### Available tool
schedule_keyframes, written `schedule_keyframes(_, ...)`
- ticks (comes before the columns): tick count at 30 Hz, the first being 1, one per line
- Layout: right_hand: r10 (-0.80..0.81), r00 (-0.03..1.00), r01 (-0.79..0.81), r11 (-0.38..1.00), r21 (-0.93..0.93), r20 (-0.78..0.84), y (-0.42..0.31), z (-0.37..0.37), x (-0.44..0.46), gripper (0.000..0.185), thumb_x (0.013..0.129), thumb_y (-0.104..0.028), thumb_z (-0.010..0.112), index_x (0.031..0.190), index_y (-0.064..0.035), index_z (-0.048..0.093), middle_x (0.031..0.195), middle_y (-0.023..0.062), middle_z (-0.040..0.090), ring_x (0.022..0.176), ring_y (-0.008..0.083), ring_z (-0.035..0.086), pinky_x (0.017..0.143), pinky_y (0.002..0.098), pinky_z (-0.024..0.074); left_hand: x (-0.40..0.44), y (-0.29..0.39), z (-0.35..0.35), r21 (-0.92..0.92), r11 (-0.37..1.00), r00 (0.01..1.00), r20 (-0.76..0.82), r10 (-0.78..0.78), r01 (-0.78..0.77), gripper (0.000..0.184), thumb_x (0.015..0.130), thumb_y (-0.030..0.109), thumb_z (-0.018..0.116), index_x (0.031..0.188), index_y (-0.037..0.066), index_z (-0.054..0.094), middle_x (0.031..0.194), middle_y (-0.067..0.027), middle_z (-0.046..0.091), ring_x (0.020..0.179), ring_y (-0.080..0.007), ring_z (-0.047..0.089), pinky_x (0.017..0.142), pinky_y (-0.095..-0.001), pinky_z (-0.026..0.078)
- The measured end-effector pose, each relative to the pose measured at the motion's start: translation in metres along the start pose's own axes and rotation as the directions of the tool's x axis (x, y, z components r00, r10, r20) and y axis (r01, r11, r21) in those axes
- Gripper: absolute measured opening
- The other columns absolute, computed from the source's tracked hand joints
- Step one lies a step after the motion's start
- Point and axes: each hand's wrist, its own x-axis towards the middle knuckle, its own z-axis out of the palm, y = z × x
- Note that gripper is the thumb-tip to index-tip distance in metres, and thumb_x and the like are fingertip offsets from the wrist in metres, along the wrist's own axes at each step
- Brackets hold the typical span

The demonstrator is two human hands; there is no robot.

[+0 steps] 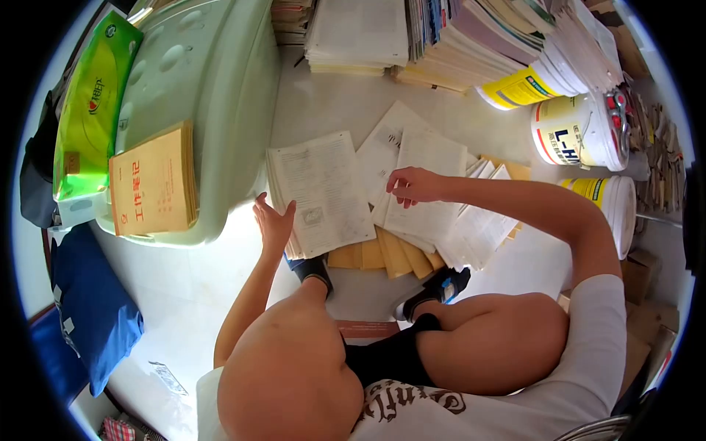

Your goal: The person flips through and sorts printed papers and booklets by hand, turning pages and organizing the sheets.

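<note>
My left hand (275,223) is beside the left edge of a stack of printed sheets (320,191) on the floor, its fingers and thumb apart and nothing between them. Over a second pile of papers (430,173), to the right, hovers my right hand (413,186), its fingers curled and close together; what they hold, if anything, is too small to make out. Loose white sheets (478,231) fan out below that pile. Brown envelopes (393,253) lie partly under the papers, near my feet.
A pale green bin (243,95) stands at the left, bearing a tan notebook stack (151,180) and a green tissue pack (95,110). Tall paper stacks (357,33) line the back. White buckets (577,132) stand at the right; a blue cushion (95,301) lies at the left.
</note>
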Motion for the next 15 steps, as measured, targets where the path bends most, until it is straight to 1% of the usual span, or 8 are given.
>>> schedule_keyframes(2, -0.069, 0.998, 0.069, 0.994, -0.080, 0.005, -0.015, 0.011, -0.002, 0.022, 0.104, -0.018, 0.060, 0.119, -0.0025, 0.065, 0.094, 0.0095, 0.073, 0.081, 0.0182, 0.075, 0.072, 0.0335, 0.0603, 0.005, 0.003, -0.007, -0.212, 0.959, 0.978, 0.136, -0.160, 0.187, 0.078, 0.085, 0.034, 0.087, 0.140, -0.005, 0.049, 0.119, -0.0269, 0.071, 0.113, -0.0415, 0.070, 0.097, -0.0482, 0.055)
schedule_keyframes(5, -0.142, 0.989, 0.150, 0.960, -0.238, 0.048, -0.037, 0.023, -0.002, 0.024, 0.102, -0.021, 0.061, 0.119, -0.0041, 0.066, 0.095, 0.0113, 0.074, 0.086, 0.0226, 0.076, 0.077, 0.0376, 0.0592, 0.019, 0.012, -0.005, -0.138, 0.973, 0.957, 0.250, -0.144, 0.183, 0.068, 0.086, 0.032, 0.085, 0.134, -0.004, 0.054, 0.112, -0.0254, 0.077, 0.104, -0.0400, 0.076, 0.089, -0.0474, 0.060)
schedule_keyframes(7, -0.324, 0.940, 0.324, 0.741, -0.588, 0.110, -0.044, 0.026, 0.003, 0.025, 0.101, -0.022, 0.063, 0.120, -0.0059, 0.066, 0.098, 0.0131, 0.075, 0.091, 0.0293, 0.075, 0.083, 0.0409, 0.0579, 0.037, 0.000, 0.003, -0.196, 0.968, 0.956, 0.274, -0.101, 0.158, 0.061, 0.088, 0.030, 0.083, 0.131, -0.003, 0.057, 0.112, -0.0255, 0.077, 0.103, -0.0404, 0.076, 0.089, -0.0482, 0.060)
schedule_keyframes(9, -0.280, 0.959, 0.257, 0.781, -0.569, 0.049, -0.045, 0.045, 0.019, 0.026, 0.101, -0.024, 0.063, 0.119, -0.0061, 0.066, 0.099, 0.0138, 0.075, 0.098, 0.0336, 0.072, 0.087, 0.0436, 0.0568, 0.037, -0.009, 0.011, -0.252, 0.957, 0.950, 0.308, -0.059, 0.141, 0.055, 0.089, 0.029, 0.081, 0.128, -0.003, 0.059, 0.112, -0.0257, 0.077, 0.102, -0.0408, 0.076, 0.088, -0.0489, 0.060)
schedule_keyframes(11, -0.272, 0.954, 0.232, 0.937, -0.263, -0.129, -0.044, 0.068, 0.041, 0.033, 0.102, -0.030, 0.064, 0.123, -0.0051, 0.064, 0.113, 0.0193, 0.073, 0.105, 0.0352, 0.071, 0.089, 0.0440, 0.0567, 0.033, -0.005, 0.014, -0.461, 0.881, 0.961, 0.275, 0.026, 0.108, 0.046, 0.092, 0.022, 0.077, 0.128, -0.001, 0.060, 0.112, -0.0253, 0.077, 0.103, -0.0361, 0.077, 0.089, -0.0460, 0.060)
schedule_keyframes(12, -0.268, 0.955, 0.229, 0.938, -0.260, -0.125, -0.040, 0.084, 0.056, 0.033, 0.102, -0.030, 0.064, 0.123, -0.0051, 0.064, 0.113, 0.0193, 0.073, 0.105, 0.0352, 0.071, 0.089, 0.0440, 0.0567, 0.029, 0.000, 0.009, -0.460, 0.881, 0.960, 0.279, 0.021, 0.115, 0.046, 0.092, 0.022, 0.077, 0.128, -0.001, 0.060, 0.112, -0.0253, 0.077, 0.103, -0.0361, 0.077, 0.089, -0.0460, 0.060)
schedule_keyframes(14, -0.486, 0.773, 0.487, 0.866, -0.109, -0.408, -0.032, 0.121, 0.080, 0.053, 0.100, -0.039, 0.069, 0.138, -0.0037, 0.057, 0.128, 0.0276, 0.064, 0.111, 0.0387, 0.069, 0.094, 0.0452, 0.0564, 0.014, 0.020, -0.011, -0.624, 0.780, 0.947, 0.276, 0.164, 0.047, 0.039, 0.097, 0.014, 0.072, 0.131, -0.002, 0.061, 0.116, -0.0203, 0.076, 0.105, -0.0263, 0.075, 0.091, -0.0402, 0.059)
schedule_keyframes(15, -0.486, 0.775, 0.490, 0.866, -0.102, -0.404, -0.039, 0.136, 0.080, 0.053, 0.100, -0.039, 0.069, 0.138, -0.0037, 0.057, 0.128, 0.0276, 0.064, 0.111, 0.0387, 0.069, 0.094, 0.0452, 0.0564, 0.006, 0.032, -0.020, -0.618, 0.784, 0.948, 0.279, 0.157, 0.052, 0.039, 0.097, 0.014, 0.072, 0.131, -0.002, 0.061, 0.116, -0.0203, 0.076, 0.105, -0.0263, 0.075, 0.091, -0.0402, 0.059)
